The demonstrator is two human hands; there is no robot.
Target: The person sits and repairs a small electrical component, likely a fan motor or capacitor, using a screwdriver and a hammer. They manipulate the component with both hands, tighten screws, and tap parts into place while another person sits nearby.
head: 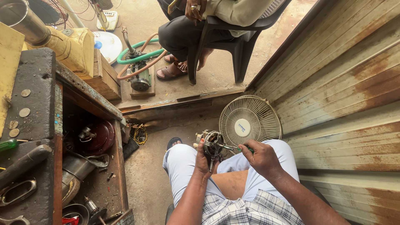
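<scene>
Fan motor (212,143) in left hand (203,160); screwdriver (234,147) in right hand (261,159)

Metal, plastic and rust

We see a bare shiny metal motor (213,143), a matt plastic fan grille (250,123), and a rusty, streaked sheet-metal wall (346,96) at right.

Light: plain daylight, brightest on the concrete floor (221,79) beyond the fan guard (250,125).
Shadows: soft; the shelf recess (91,166) left of the fan guard is pretty murky.
Glare: mild wash on the floor above the fan guard, nothing blown out.
Sharpness: crisp around the fan guard, no motion blur.
Distortion: wide-angle stretch, the rusty metal wall (346,104) right of the fan guard fans outward.
</scene>
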